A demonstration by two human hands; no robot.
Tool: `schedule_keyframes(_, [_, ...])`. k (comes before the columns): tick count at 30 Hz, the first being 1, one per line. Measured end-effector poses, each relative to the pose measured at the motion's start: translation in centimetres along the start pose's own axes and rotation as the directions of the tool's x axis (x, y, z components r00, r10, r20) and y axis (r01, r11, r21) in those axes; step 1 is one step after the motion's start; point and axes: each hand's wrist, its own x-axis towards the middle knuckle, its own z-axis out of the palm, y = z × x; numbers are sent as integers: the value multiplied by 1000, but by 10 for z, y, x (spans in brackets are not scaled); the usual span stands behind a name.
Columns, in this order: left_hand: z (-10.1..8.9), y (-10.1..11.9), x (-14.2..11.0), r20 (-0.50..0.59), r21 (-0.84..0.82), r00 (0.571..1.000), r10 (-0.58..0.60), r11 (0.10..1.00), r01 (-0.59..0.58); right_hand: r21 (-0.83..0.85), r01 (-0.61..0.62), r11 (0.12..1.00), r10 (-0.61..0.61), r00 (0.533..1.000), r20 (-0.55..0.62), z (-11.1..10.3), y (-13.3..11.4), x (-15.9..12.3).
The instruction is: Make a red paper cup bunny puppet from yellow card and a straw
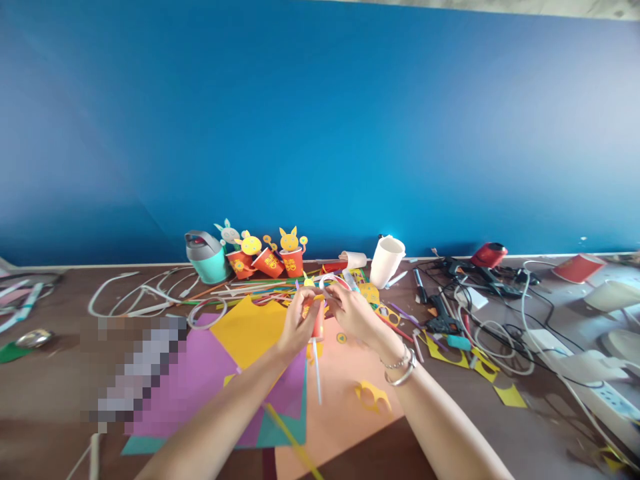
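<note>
Head camera view: two bare hands meet above a paper-strewn bench point(40, 393), the left hand point(303, 317) and the right hand point(347, 308) drawn fingertip to fingertip. Each grip is pinched on the same small piece point(319, 297), too hidden by fingers for its long axis to be read. Just below the fingers, over the edge of a peach sheet point(350, 407), sits a partly covered orange-red object point(319, 327), from which a slim white stick point(317, 377) points toward the wearer, its long axis running almost straight away from the body, its near end angled slightly right. Yellow sheet point(240, 333) and purple sheet point(185, 373) overlap at left. Behind, red cups with animal-faced figures point(292, 263) line up near a blue wall point(320, 133), a teal container point(207, 261) to their left; a white cup point(386, 263) leans slightly at right, a black glue gun point(443, 317) lying nearer the wearer.
</note>
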Motion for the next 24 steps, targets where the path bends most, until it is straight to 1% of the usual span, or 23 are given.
schedule_keyframes(2, [1,3,1,-8,-37,1000,-23,999,23,15,6,1000,-6,1000,-9,0,0,0])
schedule_keyframes(4, [1,6,3,-21,-93,998,-64,994,62,31,41,999,-40,999,-26,1,0,0])
schedule_keyframes(8, [2,9,7,-11,-215,991,-131,968,125,41,106,994,-104,994,-39,3,1,1])
schedule_keyframes(11, [2,9,8,1,-273,988,-157,950,152,4,86,996,-86,995,-48,2,-1,2])
schedule_keyframes(14, [2,9,8,-7,-276,987,-159,949,151,-43,56,998,-58,997,-55,1,-2,2])
schedule_keyframes(16, [2,9,8,-13,-277,986,-168,948,158,-69,62,996,-67,996,-64,2,-3,2])
schedule_keyframes(20, [2,8,8,15,-330,971,-239,916,230,-113,71,991,-83,992,-98,5,-1,2])
schedule_keyframes(24, [2,4,9,29,-367,958,-284,889,274,-121,73,990,-84,992,-90,6,0,2])
